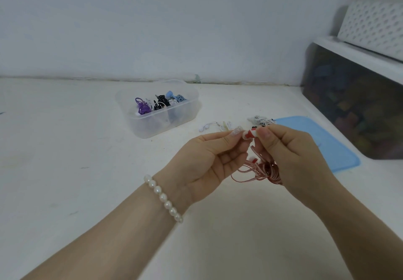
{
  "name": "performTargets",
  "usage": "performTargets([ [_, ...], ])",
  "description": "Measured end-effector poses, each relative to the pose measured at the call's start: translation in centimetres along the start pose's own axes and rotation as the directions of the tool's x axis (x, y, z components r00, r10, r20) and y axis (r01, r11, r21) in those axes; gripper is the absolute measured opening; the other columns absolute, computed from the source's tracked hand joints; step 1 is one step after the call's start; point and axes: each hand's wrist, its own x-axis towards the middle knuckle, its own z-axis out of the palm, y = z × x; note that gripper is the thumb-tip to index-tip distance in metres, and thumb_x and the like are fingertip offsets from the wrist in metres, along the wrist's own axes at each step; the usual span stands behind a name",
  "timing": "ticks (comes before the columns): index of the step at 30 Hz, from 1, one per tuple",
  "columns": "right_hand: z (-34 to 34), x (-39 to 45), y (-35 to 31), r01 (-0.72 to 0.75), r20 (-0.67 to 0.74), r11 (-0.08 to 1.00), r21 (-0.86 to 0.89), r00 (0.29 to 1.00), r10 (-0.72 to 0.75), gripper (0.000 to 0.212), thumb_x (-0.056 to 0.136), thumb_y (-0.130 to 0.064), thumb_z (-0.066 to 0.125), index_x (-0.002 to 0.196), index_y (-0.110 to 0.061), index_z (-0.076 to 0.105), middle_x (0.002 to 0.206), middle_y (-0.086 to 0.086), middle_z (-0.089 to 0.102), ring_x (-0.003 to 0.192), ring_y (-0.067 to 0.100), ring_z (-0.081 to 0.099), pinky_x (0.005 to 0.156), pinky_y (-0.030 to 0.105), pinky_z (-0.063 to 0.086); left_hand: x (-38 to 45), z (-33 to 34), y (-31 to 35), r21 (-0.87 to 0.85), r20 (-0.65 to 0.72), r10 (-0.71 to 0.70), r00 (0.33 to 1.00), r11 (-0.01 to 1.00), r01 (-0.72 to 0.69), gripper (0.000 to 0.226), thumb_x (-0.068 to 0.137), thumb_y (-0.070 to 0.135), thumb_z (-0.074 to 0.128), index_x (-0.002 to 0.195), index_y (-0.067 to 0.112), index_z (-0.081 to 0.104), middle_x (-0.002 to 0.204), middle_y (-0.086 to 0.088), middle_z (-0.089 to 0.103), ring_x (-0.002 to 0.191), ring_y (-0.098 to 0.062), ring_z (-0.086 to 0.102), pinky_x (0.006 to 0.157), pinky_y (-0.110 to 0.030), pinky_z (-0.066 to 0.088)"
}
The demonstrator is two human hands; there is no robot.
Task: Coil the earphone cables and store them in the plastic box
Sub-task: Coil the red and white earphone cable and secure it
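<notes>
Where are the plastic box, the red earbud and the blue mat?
plastic box (152, 130): head view, bare front wall.
red earbud (249, 134): head view, red-and-white body between both hands.
blue mat (327, 146): head view, middle of its surface.

hands (250, 157): 2 | plastic box (157, 108): 1 | blue mat (320, 142): 1 | coiled sets in box: 3 (purple, black, blue)

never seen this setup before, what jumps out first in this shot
In the centre, the left hand and right hand together pinch a red and white earbud, its red cable hanging in loops below. Behind them on the white table stands a clear plastic box holding purple, black and blue coils.
</notes>
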Motion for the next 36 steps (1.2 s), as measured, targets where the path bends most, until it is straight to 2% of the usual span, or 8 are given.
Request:
performTargets([
  [8, 0.5, 0.1, 0.2, 0.009, -0.056, 1.000, 0.029, 0.998, -0.007, 0.038, 0.089, -0.027, 0.049, 0.063, -0.001, 0.055, 0.049, 0.006, 0.042, 0.044, 0.011, 0.036, 0.043, 0.021, 0.034, -0.1, 0.2, -0.1, -0.063, -0.016, -0.045, 0.999, 0.997, 0.044, 0.012, 0.068, 0.005, 0.060, 0.076, 0.001, 0.069, 0.068, -0.007, 0.069, 0.057, -0.010, 0.066, 0.057, -0.021, 0.056],
  [13, 1.0, 0.0, 0.6, -0.012, -0.103, 0.999, 0.052, 0.995, 0.018, 0.034, 0.092, -0.022, 0.049, 0.069, 0.001, 0.059, 0.045, -0.004, 0.041, 0.044, 0.010, 0.036, 0.042, 0.029, 0.035, -0.1, 0.4, -0.2, -0.110, -0.043, -0.044, 0.998, 0.993, 0.039, 0.015, 0.080, 0.000, 0.055, 0.074, -0.001, 0.068, 0.067, -0.008, 0.068, 0.055, -0.010, 0.066, 0.056, -0.021, 0.056],
  [18, 1.4, 0.0, 0.9, -0.010, -0.165, 1.000, 0.024, 0.986, 0.014, 0.038, 0.092, -0.022, 0.050, 0.061, 0.000, 0.051, 0.044, -0.006, 0.038, 0.042, 0.007, 0.032, 0.040, 0.016, 0.028, -0.2, 0.6, -0.3, -0.148, -0.063, -0.047, 0.997, 0.988, 0.037, 0.016, 0.082, -0.002, 0.054, 0.073, -0.002, 0.068, 0.068, -0.009, 0.069, 0.056, -0.010, 0.066, 0.058, -0.021, 0.057],
  [22, 1.7, -0.1, 1.2, 0.033, -0.227, 0.998, -0.056, 0.973, -0.045, 0.042, 0.092, -0.023, 0.052, 0.050, -0.023, 0.046, 0.041, -0.010, 0.044, 0.042, 0.006, 0.038, 0.042, 0.012, 0.029, -0.4, 1.0, -0.4, -0.192, -0.060, -0.053, 0.997, 0.980, 0.040, 0.023, 0.083, -0.002, 0.053, 0.067, -0.002, 0.070, 0.069, -0.010, 0.069, 0.056, -0.012, 0.066, 0.059, -0.022, 0.057],
  [27, 2.2, 0.0, 2.1, 0.134, -0.262, 0.956, -0.260, 0.943, -0.203, 0.040, 0.088, -0.032, 0.046, 0.061, -0.003, 0.050, 0.049, 0.000, 0.046, 0.054, 0.020, 0.044, 0.050, 0.027, 0.037, -0.6, 1.2, -0.6, -0.208, -0.054, -0.026, 0.998, 0.978, 0.014, 0.020, 0.082, -0.002, 0.053, 0.071, -0.002, 0.070, 0.073, -0.010, 0.069, 0.058, -0.011, 0.066, 0.063, -0.022, 0.057],
  [30, 2.1, -0.2, 1.9, 0.213, -0.208, 0.902, -0.376, 0.929, -0.306, 0.039, 0.090, -0.031, 0.045, 0.061, -0.006, 0.052, 0.051, -0.001, 0.047, 0.054, 0.016, 0.043, 0.052, 0.020, 0.035, -0.6, 1.1, -0.6, -0.166, -0.058, 0.023, 0.998, 0.986, -0.033, 0.021, 0.081, -0.001, 0.054, 0.069, 0.000, 0.071, 0.069, -0.008, 0.068, 0.056, -0.010, 0.064, 0.061, -0.020, 0.057],
  [33, 1.5, 0.1, 1.1, 0.087, -0.174, 0.996, -0.018, 0.981, -0.089, 0.035, 0.090, -0.029, 0.054, 0.056, -0.020, 0.054, 0.048, -0.004, 0.047, 0.046, 0.009, 0.041, 0.045, 0.012, 0.035, -0.7, 1.0, -0.5, -0.071, -0.039, 0.097, 0.995, 0.992, -0.100, 0.017, 0.076, 0.002, 0.057, 0.070, 0.002, 0.073, 0.070, -0.008, 0.069, 0.058, -0.010, 0.065, 0.064, -0.020, 0.056],
  [36, 0.5, 0.3, 0.9, -0.115, -0.044, 0.935, 0.334, 0.990, 0.138, 0.034, 0.083, -0.040, 0.055, 0.058, -0.019, 0.062, 0.051, 0.004, 0.047, 0.045, 0.016, 0.042, 0.040, 0.020, 0.037, -0.7, 1.0, -0.3, 0.004, -0.004, 0.119, 0.993, 0.993, -0.119, 0.016, 0.066, 0.007, 0.061, 0.075, 0.001, 0.072, 0.071, -0.007, 0.070, 0.059, -0.010, 0.065, 0.063, -0.020, 0.056],
])
